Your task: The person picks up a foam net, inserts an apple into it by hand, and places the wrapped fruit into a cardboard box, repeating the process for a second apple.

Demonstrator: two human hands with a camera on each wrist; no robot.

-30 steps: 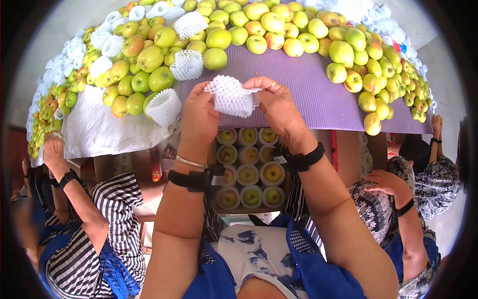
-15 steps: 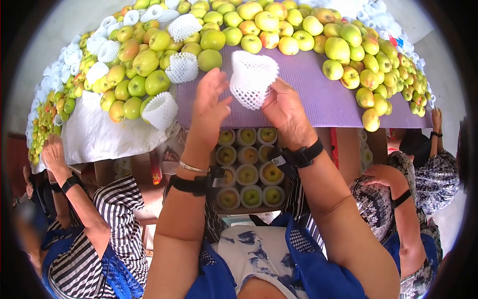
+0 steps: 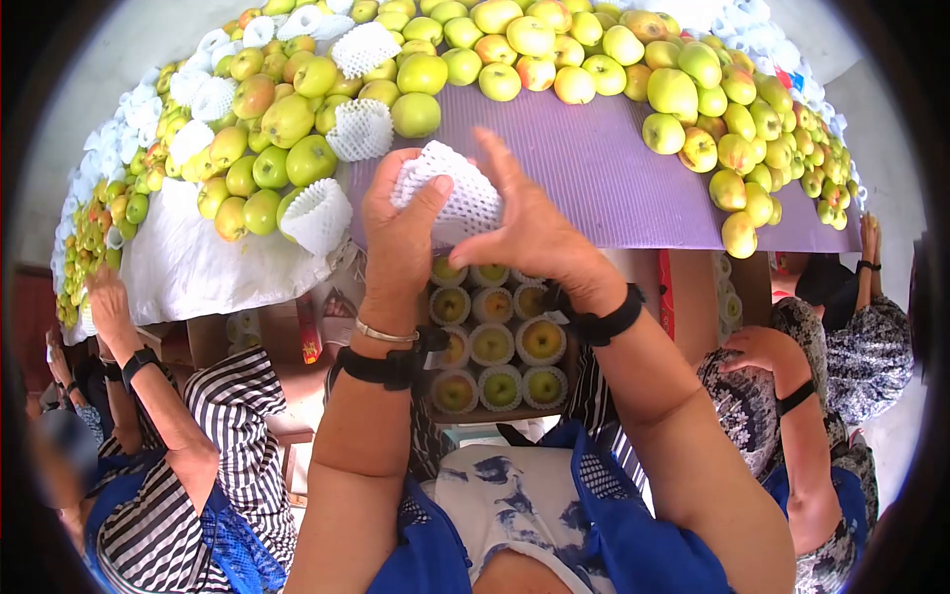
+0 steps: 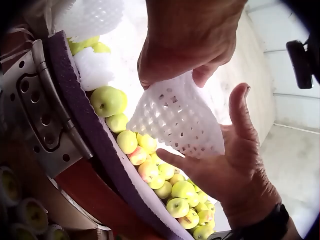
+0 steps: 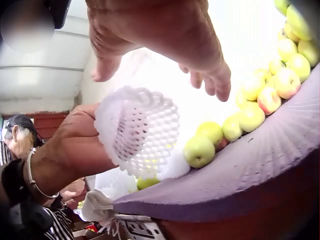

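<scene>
Handwork at Edge of Purple Mat (image 3: pixel 594 193)

Head view: shown pinching a white foam sleeve (image 3: pixel 450 198) in the left hand (image 3: pixel 396 223), thumb across the near face, at the mat's front edge. Spread wide just beside it with the right hand (image 3: pixel 539 230), thumb well apart from fingers, gripping nothing. Ringed farther out by loose apples (image 3: pixel 673 93), with sleeved apples (image 3: pixel 492 346) in rows below. Likely to crease if squeezed hard; better pinched lightly.

Left wrist view: held from above by the left hand, flaring down toward the right palm. Impossible to tell whether touching that palm or only passing in front of it. Probably best met with loose right fingers, set squarely against the rim.

Right wrist view: pictured with scalloped mouth gaping, no apple visible inside. Partly hidden behind mesh, at the left fingers; spread and apart in this view, at the right. Wise, by the look of it, to steady with the left, open the rim evenly and avoid tugging single strands.
</scene>
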